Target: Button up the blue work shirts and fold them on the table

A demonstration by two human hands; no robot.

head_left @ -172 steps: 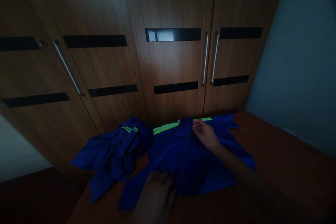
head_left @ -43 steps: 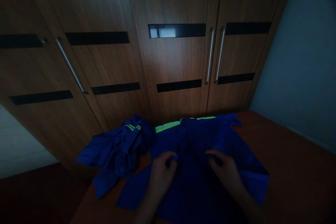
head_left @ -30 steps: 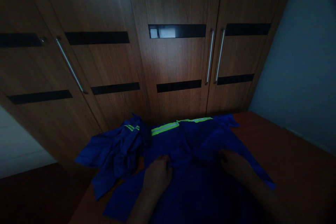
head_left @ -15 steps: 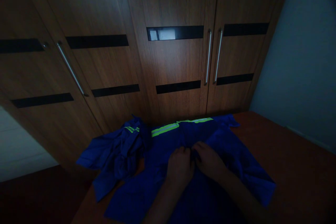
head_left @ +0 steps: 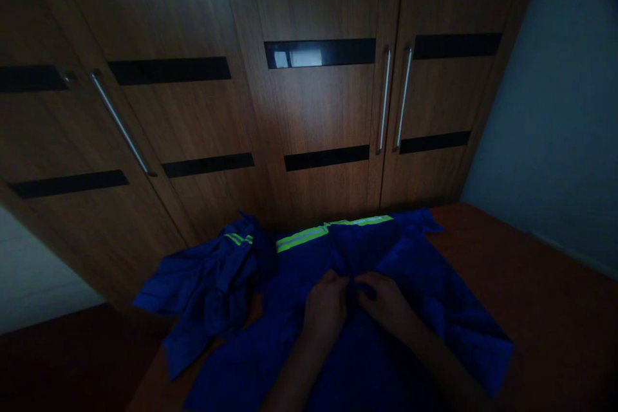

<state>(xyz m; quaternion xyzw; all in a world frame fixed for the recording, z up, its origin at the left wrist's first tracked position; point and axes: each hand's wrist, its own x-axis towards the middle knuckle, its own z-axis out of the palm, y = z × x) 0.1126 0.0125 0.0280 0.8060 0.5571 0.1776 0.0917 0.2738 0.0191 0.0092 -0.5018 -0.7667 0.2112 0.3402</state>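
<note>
A blue work shirt with a yellow-green reflective stripe lies spread on the wooden table. My left hand and my right hand meet at the middle of the shirt. Both pinch the cloth along its front, fingers closed on the fabric. A second blue garment with the same stripe lies crumpled to the left, hanging partly over the table's edge.
A tall wooden wardrobe with long metal handles stands right behind the table. A pale wall closes the right side. The room is dim. Bare tabletop shows at the right.
My hands came together from apart on the shirt to its middle, and now stay pinched there. The shirt has spread a little toward me on the right.
</note>
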